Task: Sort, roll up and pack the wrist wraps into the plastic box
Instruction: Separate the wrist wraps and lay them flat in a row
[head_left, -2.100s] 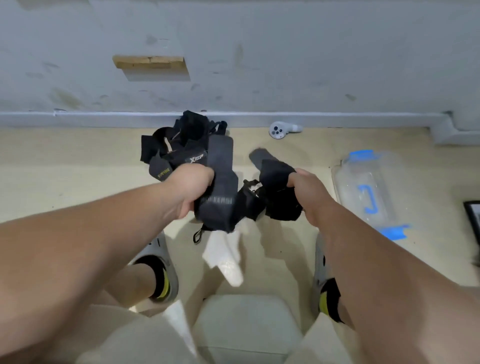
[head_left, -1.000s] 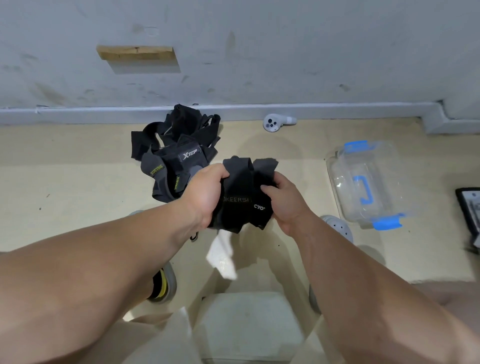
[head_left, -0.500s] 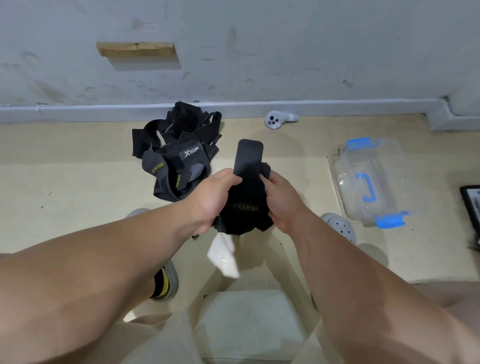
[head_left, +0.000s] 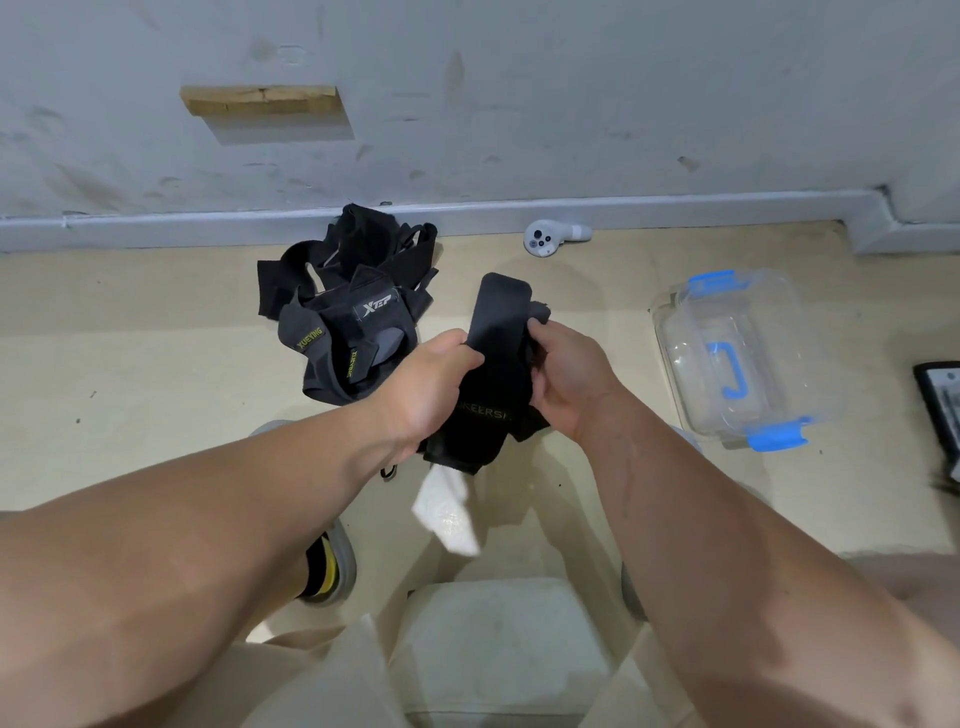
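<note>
A black wrist wrap (head_left: 493, 364) with grey lettering is held in the air between both hands. My left hand (head_left: 426, 387) grips its left edge, and my right hand (head_left: 566, 379) grips its right side. A flat grey-black end of the wrap sticks up above the fingers. A white tag (head_left: 447, 512) hangs below it. A tangled pile of black wraps (head_left: 348, 312) lies on the floor to the left, near the wall. The clear plastic box (head_left: 737, 358) with blue clips and handle sits on the floor to the right, lid on.
A white controller (head_left: 550, 238) lies by the grey skirting board. A dark flat object (head_left: 943, 400) is at the right edge. My shoes (head_left: 327, 566) and a pale stool (head_left: 498, 634) are below my arms. The floor is beige.
My hands came together from a spread-out hold, bunching the wrap between them. Its flat end now stands up above my fingers. The pile and box did not move.
</note>
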